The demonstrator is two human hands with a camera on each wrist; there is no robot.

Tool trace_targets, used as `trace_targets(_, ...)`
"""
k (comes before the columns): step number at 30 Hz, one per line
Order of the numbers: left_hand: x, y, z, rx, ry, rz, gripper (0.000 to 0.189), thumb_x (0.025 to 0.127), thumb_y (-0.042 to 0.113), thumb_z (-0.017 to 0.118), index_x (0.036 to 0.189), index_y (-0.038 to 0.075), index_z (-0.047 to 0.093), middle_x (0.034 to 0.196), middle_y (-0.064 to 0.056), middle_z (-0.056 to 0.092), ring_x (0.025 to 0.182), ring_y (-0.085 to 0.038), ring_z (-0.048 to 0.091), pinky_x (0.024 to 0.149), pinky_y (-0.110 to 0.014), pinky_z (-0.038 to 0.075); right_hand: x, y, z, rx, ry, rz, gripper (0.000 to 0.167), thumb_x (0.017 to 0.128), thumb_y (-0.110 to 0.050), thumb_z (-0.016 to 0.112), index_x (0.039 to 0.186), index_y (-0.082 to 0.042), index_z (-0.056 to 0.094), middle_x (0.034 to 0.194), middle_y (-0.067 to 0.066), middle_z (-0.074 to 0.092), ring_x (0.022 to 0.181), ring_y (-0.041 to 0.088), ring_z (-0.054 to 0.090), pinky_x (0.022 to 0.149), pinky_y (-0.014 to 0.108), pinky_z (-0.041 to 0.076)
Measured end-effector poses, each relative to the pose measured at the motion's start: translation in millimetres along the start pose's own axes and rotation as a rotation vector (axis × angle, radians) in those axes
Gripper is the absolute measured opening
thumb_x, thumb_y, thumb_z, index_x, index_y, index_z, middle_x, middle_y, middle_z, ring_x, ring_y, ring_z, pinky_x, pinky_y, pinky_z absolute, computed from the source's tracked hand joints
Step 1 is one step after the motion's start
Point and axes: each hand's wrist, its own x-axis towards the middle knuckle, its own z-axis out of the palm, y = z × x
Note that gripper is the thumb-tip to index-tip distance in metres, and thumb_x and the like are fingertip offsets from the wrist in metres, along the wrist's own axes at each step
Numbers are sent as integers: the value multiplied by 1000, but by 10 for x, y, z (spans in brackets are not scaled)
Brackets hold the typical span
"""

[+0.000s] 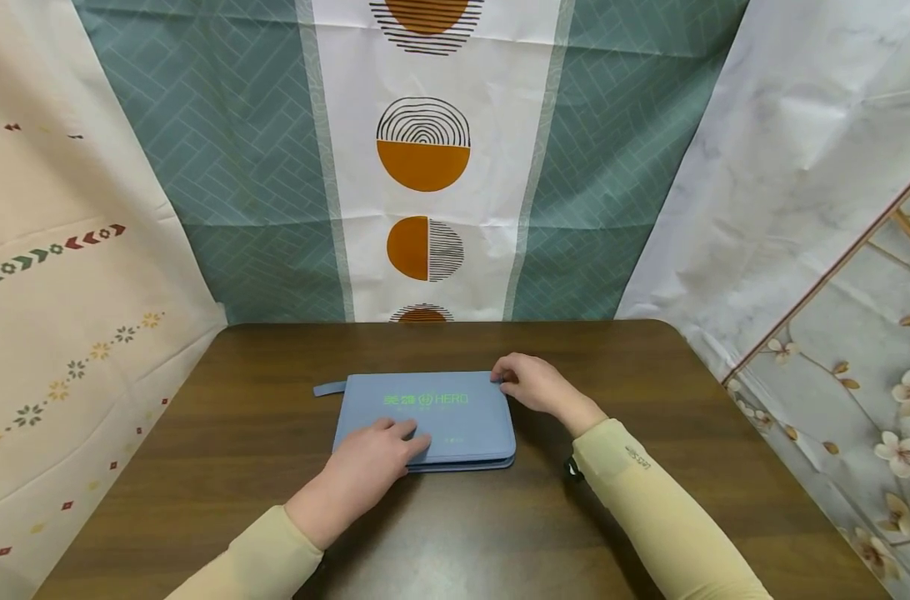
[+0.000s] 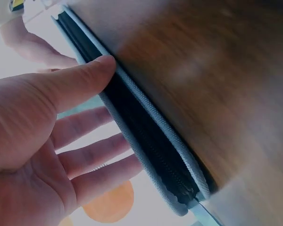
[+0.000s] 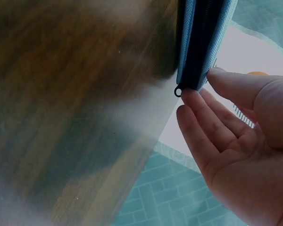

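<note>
A flat blue zip case (image 1: 466, 429) with green lettering reading HERO lies on the table. At its front left my left hand (image 1: 368, 462) holds it, fingers on the cover and thumb against the front edge. In the left wrist view the unzipped gap (image 2: 153, 141) shows dark between two grey-blue edges, with the thumb tip over it. My right hand (image 1: 537, 385) grips the far right corner between thumb and fingertips. Beside those fingertips, a small dark ring (image 3: 175, 89) hangs at the zip's end in the right wrist view.
A blue strap (image 1: 329, 388) sticks out from the case's far left corner. The brown wooden table (image 1: 267, 417) ends at a patterned curtain (image 1: 252, 167) behind. Light patterned cloths hang on the left (image 1: 65, 333) and right (image 1: 725, 208).
</note>
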Motion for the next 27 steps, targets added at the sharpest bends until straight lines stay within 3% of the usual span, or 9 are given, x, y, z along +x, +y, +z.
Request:
trace_targets(8,43,-20,5,0,-12,-19,50,79,19,102,121,21,75,117,-4,72,99,-29,72,61,-38,60,37,18,-14,-50,12,3,21,103,-3,77,123,-8,78,117,7,73,103,24,66,95,47,57)
trace_targets(16,35,-14,42,13,-3,-21,50,77,21,104,117,22,74,115,-3,72,92,-27,70,59,-36,59,2,42,-21,-90,11,48,23,104,-2,74,125,-9,77,121,7,78,115,28,72,104,51,56)
trace_targets(20,39,1,42,4,7,-35,50,75,19,104,116,22,75,114,-3,72,91,-27,70,59,-37,59,16,49,-21,-103,22,41,24,101,1,75,123,-10,76,117,7,78,113,28,73,102,52,57)
trace_targets(27,37,2,36,-5,14,-38,49,76,18,104,115,22,76,114,-3,72,90,-28,70,56,-38,58,118,36,14,-160,31,43,19,98,0,77,112,-12,70,104,4,75,97,24,71,90,47,59)
